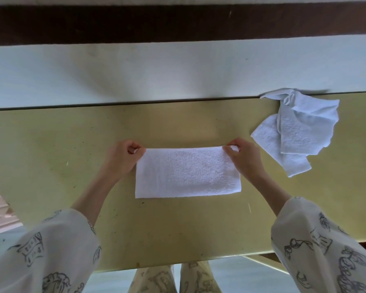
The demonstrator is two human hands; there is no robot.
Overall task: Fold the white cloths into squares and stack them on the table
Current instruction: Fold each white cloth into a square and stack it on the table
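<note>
- Both hands are busy with one white cloth. The left hand (123, 159) pinches the far left corner of the folded cloth (187, 173), with finger and thumb shut on the cloth edge.
- At the other end, the right hand (244, 158) pinches the far right corner the same way, closed tight on the cloth.
- This folded cloth lies flat in the middle of the table (51, 144). It looks like a long strip now, not a square yet.
- Its long side runs from left to right, from one hand to the other. Its short side points away from the person toward the far edge of the table.
- Each hand is at its own end, so both are just as near. I think the next fold should bring one short end over to meet the other short end. That would make the strip into a square.
- More cloth waits in a messy heap, the loose cloths (298, 127), near the far right edge of the table. It lies just beside the right hand, not touching it. The right hand is the nearer one to grab from it later.
- No neat stack of squares shows on the table yet, so I think the job is still near its start.
</note>
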